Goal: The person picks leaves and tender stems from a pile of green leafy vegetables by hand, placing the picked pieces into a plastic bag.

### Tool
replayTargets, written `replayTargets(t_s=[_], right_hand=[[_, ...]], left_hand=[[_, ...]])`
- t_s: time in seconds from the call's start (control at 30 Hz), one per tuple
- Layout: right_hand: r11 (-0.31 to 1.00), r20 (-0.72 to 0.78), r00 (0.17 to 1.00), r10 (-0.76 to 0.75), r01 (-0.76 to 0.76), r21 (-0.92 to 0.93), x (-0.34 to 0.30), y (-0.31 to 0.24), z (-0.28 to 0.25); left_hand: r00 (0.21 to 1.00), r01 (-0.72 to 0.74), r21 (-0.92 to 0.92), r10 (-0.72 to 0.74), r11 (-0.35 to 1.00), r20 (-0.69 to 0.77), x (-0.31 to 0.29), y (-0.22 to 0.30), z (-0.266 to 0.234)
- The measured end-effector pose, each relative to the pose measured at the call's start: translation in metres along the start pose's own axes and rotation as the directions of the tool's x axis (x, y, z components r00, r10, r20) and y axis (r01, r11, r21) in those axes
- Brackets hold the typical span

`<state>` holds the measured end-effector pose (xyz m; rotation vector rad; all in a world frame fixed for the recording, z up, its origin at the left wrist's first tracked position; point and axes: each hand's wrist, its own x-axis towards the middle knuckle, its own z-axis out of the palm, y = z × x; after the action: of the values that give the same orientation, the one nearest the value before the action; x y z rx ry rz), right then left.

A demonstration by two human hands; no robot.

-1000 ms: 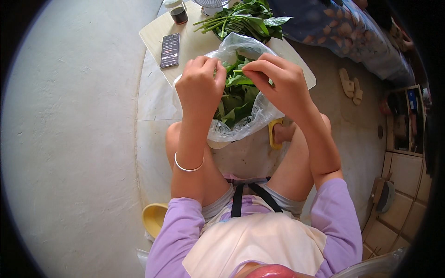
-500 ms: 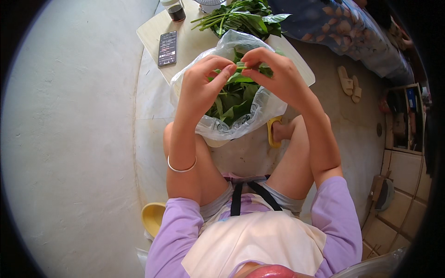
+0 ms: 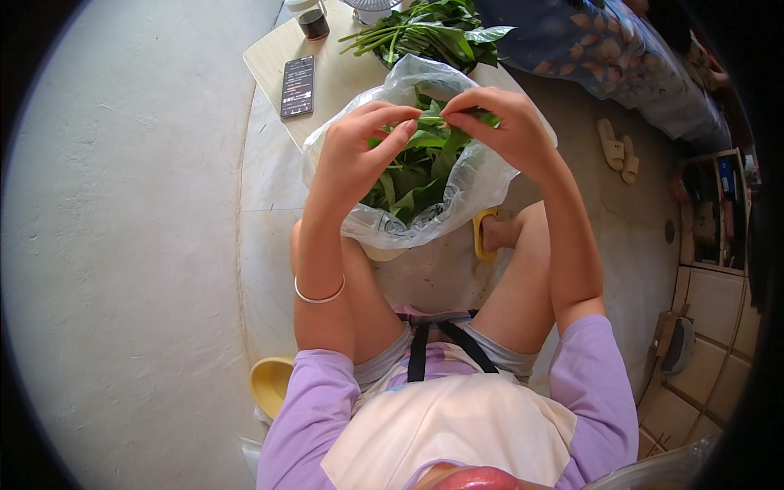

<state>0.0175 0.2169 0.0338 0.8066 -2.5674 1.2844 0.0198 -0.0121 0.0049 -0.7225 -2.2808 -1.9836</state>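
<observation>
Left hand [image 3: 351,151] and right hand [image 3: 510,131], now slightly farther apart, pinch a slender green stem [image 3: 432,119] above the translucent plastic bag [image 3: 482,181], apparently tugging the stem

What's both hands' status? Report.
Bare right hand pinching slender green stem; bare left hand at its other end, grip unclear. Dark green leaves in translucent plastic bag below. Nothing visibly blocking.

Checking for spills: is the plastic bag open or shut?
Open. The plastic bag has its rim spread, with green leaves visible inside.
</observation>
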Motion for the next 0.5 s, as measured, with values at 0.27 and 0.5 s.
replayTargets(t_s=[0.27, 0.5], right_hand=[[0.999, 0.002, 1.000, -0.030, 0.030, -0.023, -0.001, 0.000, 0.001], [1.000, 0.003, 1.000, 0.020, -0.020, 0.001, -0.004, -0.008, 0.007]], left_hand=[[1.000, -0.007, 0.253, 0.006, 0.968, 0.002, -0.002, 0.004, 0.004], [0.940, -0.202, 0.612, 0.328, 0.764, -0.099, 0.000, -0.001, 0.020]])
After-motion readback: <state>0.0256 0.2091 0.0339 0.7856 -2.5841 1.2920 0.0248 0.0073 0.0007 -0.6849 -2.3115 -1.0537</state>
